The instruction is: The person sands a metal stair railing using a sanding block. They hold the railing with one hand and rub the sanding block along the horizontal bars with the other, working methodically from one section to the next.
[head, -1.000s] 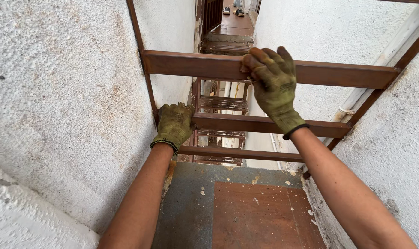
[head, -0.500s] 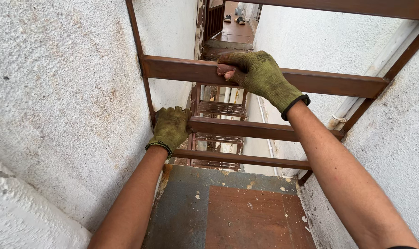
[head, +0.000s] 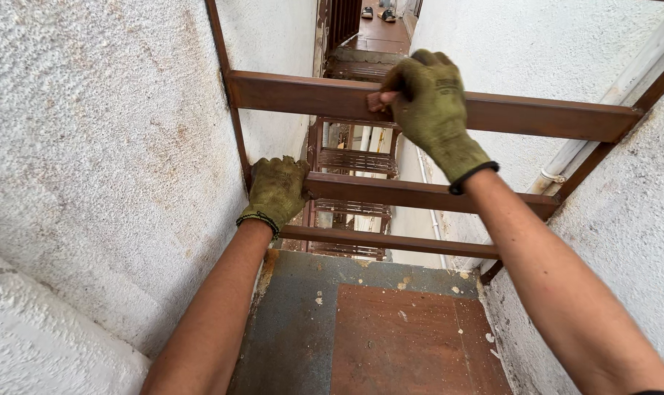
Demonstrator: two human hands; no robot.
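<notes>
Gripping the top bar (head: 544,115), the gloved right hand (head: 427,106) is curled shut over its middle. The gloved left hand (head: 277,190) is closed on the middle bar (head: 427,194), one rung below the top bar, at its left end beside the rough white wall (head: 112,161). A third bar (head: 390,241) lies below again, above a rusty metal landing (head: 390,336).

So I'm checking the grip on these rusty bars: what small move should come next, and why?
Probably wrap the right hand fully around the top bar: its fingers pinch the bar's front edge, while the left hand already grips the middle bar above a long drop.
</notes>
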